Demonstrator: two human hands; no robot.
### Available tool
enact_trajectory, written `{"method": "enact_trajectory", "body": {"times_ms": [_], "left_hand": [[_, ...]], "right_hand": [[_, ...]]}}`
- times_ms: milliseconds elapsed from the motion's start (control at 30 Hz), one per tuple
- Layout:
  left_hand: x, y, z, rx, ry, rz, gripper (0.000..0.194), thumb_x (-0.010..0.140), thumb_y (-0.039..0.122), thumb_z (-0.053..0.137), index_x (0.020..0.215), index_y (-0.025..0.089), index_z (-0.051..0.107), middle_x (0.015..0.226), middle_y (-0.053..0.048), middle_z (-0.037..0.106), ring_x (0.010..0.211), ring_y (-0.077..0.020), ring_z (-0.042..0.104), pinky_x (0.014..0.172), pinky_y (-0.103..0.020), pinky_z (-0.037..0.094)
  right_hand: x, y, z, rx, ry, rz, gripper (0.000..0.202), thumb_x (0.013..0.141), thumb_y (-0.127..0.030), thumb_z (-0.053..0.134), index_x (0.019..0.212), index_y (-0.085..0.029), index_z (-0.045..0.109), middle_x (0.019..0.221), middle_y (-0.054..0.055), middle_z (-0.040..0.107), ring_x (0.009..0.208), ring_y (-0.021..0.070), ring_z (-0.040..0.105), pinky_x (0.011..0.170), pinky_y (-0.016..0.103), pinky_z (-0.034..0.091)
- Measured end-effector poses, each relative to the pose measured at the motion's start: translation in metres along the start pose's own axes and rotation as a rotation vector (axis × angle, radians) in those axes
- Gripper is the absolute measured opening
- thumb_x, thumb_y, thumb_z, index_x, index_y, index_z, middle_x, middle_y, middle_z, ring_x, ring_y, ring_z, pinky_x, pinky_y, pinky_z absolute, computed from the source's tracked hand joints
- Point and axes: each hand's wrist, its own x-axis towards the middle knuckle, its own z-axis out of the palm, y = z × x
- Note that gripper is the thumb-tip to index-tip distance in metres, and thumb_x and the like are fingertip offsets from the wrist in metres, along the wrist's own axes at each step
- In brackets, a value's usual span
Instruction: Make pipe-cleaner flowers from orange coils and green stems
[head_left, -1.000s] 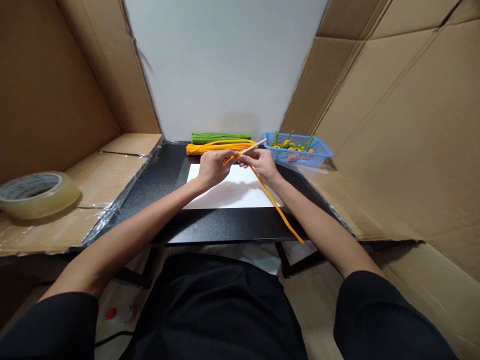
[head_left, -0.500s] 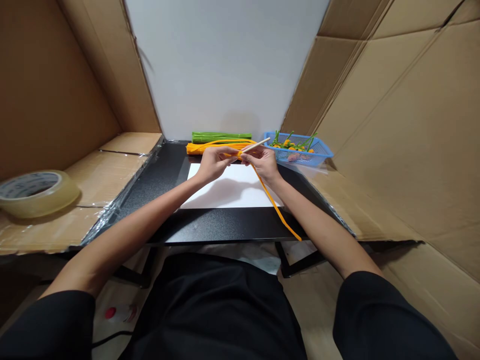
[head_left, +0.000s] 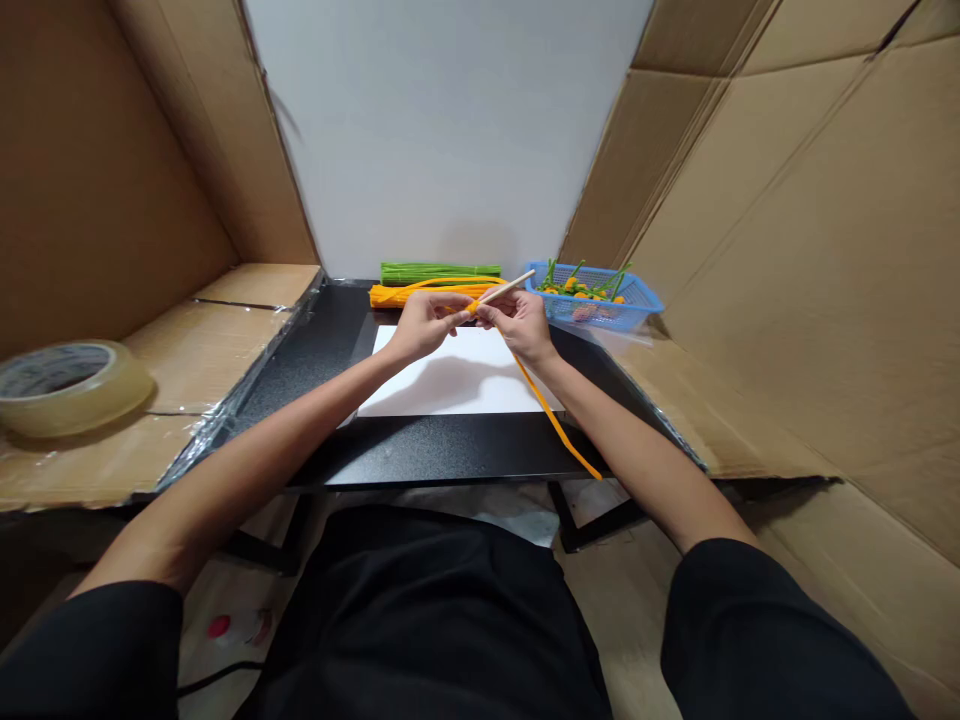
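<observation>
Above a white sheet, my two hands meet, fingertips close together. Closed in a pinch, my left hand grips an orange pipe cleaner where it is wound around a thin pale stick. My right hand is closed on the stick, which sticks out up and to the right past its fingers. One end of the pipe cleaner hangs below the right hand toward the table's front edge; another part arcs above the hands. The fingers partly hide the winding.
Bundles of green and orange pipe cleaners lie behind the hands. A blue basket at the back right holds orange and green pieces. A tape roll rests on cardboard at left. Cardboard walls flank the black table.
Both hands stay together at nearly the same spot, with small finger movement at the winding. The whole view has shifted slightly.
</observation>
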Motion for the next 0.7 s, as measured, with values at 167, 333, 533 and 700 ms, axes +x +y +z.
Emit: {"method": "enact_trajectory", "body": {"times_ms": [167,333,533,700], "left_hand": [[-0.006,0.005,0.006,0.111,0.041,0.036,0.032,0.088,0.039,0.068,0.105,0.013,0.073,0.093,-0.01,0.077,0.068,-0.015,0.069,0.058,-0.025,0.055],[-0.017,0.013,0.011,0.647,0.124,0.225,0.018,0.093,0.022,0.063,0.11,0.02,0.069,0.099,-0.006,0.077,0.085,-0.0174,0.071,0.07,-0.027,0.05],[-0.018,0.014,0.009,0.765,0.156,0.217,0.018,0.095,0.033,0.062,0.099,0.019,0.071,0.1,-0.007,0.077,0.083,-0.0193,0.07,0.064,-0.028,0.043],[-0.017,0.013,0.008,0.821,0.152,0.21,0.018,0.096,0.031,0.059,0.093,0.018,0.072,0.092,-0.007,0.077,0.08,-0.0197,0.069,0.062,-0.028,0.039]], "right_hand": [[0.003,0.003,-0.005,-0.014,-0.004,0.01,0.046,0.063,-0.057,0.087,0.079,-0.018,0.068,0.067,0.001,0.069,0.057,0.0142,0.062,0.057,0.029,0.053],[0.002,0.006,-0.003,-0.012,0.003,0.038,0.047,0.064,-0.059,0.086,0.079,-0.018,0.069,0.067,0.003,0.07,0.057,0.0161,0.064,0.056,0.031,0.053],[-0.001,0.007,0.002,-0.012,0.004,0.064,0.047,0.064,-0.06,0.086,0.079,-0.018,0.071,0.067,0.006,0.071,0.057,0.0185,0.065,0.056,0.033,0.053],[-0.001,0.009,0.005,-0.014,0.006,0.075,0.049,0.062,-0.061,0.086,0.079,-0.018,0.071,0.07,0.006,0.072,0.06,0.0186,0.066,0.054,0.032,0.052]]}}
